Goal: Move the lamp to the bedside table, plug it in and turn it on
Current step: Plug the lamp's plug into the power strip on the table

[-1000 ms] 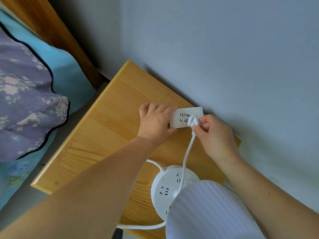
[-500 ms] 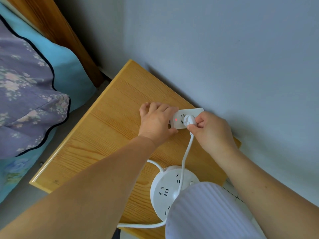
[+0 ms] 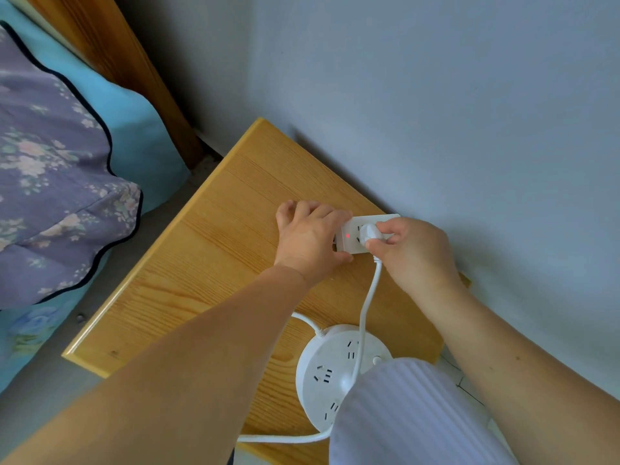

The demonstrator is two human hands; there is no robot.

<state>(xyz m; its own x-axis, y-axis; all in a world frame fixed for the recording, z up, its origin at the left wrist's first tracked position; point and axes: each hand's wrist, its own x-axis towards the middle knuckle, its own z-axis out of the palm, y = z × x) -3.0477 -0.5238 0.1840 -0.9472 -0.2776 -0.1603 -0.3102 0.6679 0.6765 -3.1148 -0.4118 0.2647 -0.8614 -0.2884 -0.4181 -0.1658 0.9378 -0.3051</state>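
Right hand (image 3: pixel 416 253) is pinching the small white plug (image 3: pixel 369 233), now pressed onto the white power strip (image 3: pixel 355 237), red light on; 1 s ago it hovered. Left hand (image 3: pixel 310 238) is clamping the strip. White ribbed lamp shade (image 3: pixel 412 417) is sitting lower right on the wooden tabletop (image 3: pixel 208 263). Wall close behind; open room upper left.

A floral quilt (image 3: pixel 57 196) lies over blue bedding (image 3: pixel 134 129).

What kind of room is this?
Most likely a bedroom. A floral quilt lies on a bed with a wooden headboard, and a small wooden bedside table stands against the wall beside it.
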